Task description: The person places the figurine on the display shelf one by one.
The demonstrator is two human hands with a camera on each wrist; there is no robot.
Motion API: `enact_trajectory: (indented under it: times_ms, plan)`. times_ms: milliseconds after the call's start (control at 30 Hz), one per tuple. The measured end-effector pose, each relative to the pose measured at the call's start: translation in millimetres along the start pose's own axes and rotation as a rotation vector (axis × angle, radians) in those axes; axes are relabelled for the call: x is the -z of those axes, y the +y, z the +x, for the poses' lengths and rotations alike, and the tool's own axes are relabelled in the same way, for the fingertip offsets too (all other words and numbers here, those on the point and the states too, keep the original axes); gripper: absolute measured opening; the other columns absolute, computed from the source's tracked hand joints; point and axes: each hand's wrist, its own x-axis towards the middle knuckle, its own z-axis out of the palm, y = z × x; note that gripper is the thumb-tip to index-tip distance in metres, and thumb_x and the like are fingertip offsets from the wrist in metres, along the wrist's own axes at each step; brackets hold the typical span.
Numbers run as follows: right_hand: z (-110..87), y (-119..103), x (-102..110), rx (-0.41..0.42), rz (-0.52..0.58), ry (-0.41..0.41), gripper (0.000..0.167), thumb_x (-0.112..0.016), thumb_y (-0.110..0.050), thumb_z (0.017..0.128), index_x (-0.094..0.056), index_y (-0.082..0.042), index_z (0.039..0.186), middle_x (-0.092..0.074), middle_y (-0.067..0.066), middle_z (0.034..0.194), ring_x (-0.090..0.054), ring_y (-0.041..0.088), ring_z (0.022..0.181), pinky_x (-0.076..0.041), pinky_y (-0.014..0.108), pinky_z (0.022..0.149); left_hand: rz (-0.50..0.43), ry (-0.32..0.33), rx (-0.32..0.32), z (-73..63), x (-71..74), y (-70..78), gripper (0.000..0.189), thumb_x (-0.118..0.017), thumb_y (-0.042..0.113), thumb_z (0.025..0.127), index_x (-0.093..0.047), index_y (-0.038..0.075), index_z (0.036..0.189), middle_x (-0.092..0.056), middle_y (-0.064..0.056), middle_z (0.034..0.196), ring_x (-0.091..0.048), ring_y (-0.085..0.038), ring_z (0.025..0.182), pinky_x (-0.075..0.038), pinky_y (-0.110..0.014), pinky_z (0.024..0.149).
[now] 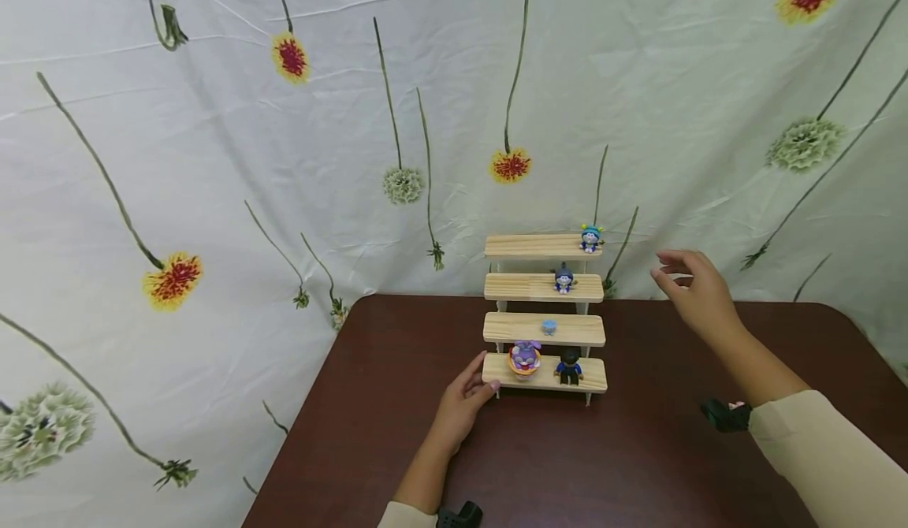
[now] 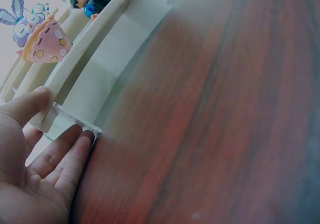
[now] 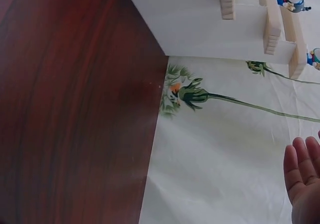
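A four-tier wooden display stand (image 1: 543,371) stands on the dark table. My left hand (image 1: 461,406) holds the left end of its lowest plank, thumb against the plank's front edge and fingers by the clear side support (image 2: 75,121). On that plank sit a purple rabbit figurine in a pink cup (image 1: 524,359) and a dark-haired toy figure (image 1: 569,367). A small light-blue item (image 1: 548,327) rests one step up. Higher are a dark-blue figurine (image 1: 563,279) and, on the top plank, a blue figurine with a teal hat (image 1: 590,238). Right of the stand, my right hand (image 1: 698,291) hovers empty, fingers loosely bent.
Behind the table (image 1: 397,433) hangs a pale cloth (image 1: 319,158) printed with flowers, which also runs down the left side. Dark wrist straps (image 1: 727,415) sit on both wrists.
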Motion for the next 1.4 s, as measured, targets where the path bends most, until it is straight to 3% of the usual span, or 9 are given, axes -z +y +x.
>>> enact_trajectory:
  times_ms: [167,267,367,433,767,1100,1400]
  plan:
    - [-10.4,3,4,0.003,-0.026,-0.014,0.041,-0.061,-0.027,0.102,-0.058,0.0,0.134,-0.055,0.02,0.128,-0.058,0.017,0.106,-0.038,-0.002,0.079,-0.006,-0.003,0.003,-0.8,0.0,0.9,0.072,-0.072,0.033,0.095,-0.038,0.021,0.158,-0.066,-0.016,0.134,-0.067,-0.02,0.113,-0.053,-0.035,0.101]
    - [-17.4,7,7,0.003,-0.035,-0.014,0.041,-0.06,-0.026,0.103,-0.058,0.001,0.134,-0.056,0.02,0.127,-0.056,0.002,0.102,-0.037,-0.003,0.078,-0.01,0.0,0.008,-1.0,-0.1,0.9,0.071,-0.072,0.032,0.095,-0.038,0.022,0.158,-0.066,-0.015,0.135,-0.067,-0.02,0.113,-0.052,-0.035,0.102]
    - [-24.5,11,9,0.003,-0.047,-0.003,0.041,-0.061,-0.026,0.103,-0.059,0.0,0.134,-0.056,0.02,0.125,-0.044,-0.016,0.098,-0.037,-0.004,0.076,-0.008,0.001,0.007,-0.7,-0.3,0.7,0.071,-0.071,0.031,0.096,-0.038,0.023,0.157,-0.065,-0.015,0.136,-0.067,-0.02,0.113,-0.052,-0.036,0.102]
    - [-28.8,15,10,0.01,-0.05,0.006,0.04,-0.062,-0.025,0.102,-0.059,0.001,0.133,-0.057,0.02,0.124,-0.042,-0.02,0.097,-0.037,-0.005,0.076,-0.008,0.004,0.01,-0.6,-0.6,1.2,0.07,-0.071,0.032,0.096,-0.039,0.024,0.157,-0.065,-0.014,0.136,-0.067,-0.019,0.113,-0.052,-0.037,0.103]
    - [-46.6,28,18,0.037,-0.08,0.021,0.033,-0.066,-0.02,0.1,-0.063,-0.004,0.128,-0.06,0.011,0.112,-0.043,-0.022,0.088,-0.039,0.001,0.07,-0.007,0.005,0.004,-1.8,-1.2,3.4,0.071,-0.071,0.033,0.096,-0.038,0.024,0.158,-0.065,-0.014,0.136,-0.067,-0.019,0.113,-0.052,-0.038,0.103]
    - [-66.9,34,27,0.025,-0.085,0.036,0.034,-0.066,-0.02,0.1,-0.063,0.0,0.127,-0.059,0.012,0.113,-0.042,-0.019,0.092,-0.038,-0.001,0.072,-0.006,0.003,0.005,-0.4,-1.3,1.8,0.071,-0.071,0.033,0.096,-0.038,0.022,0.158,-0.065,-0.015,0.136,-0.067,-0.019,0.113,-0.052,-0.036,0.103]
    - [-88.2,43,30,0.008,-0.103,0.037,0.032,-0.067,-0.019,0.099,-0.064,-0.002,0.125,-0.057,0.003,0.11,-0.044,-0.018,0.091,-0.038,-0.001,0.074,-0.01,0.0,-0.004,1.0,-0.8,-0.3,0.07,-0.07,0.031,0.096,-0.038,0.021,0.158,-0.065,-0.017,0.135,-0.067,-0.02,0.114,-0.052,-0.036,0.102]
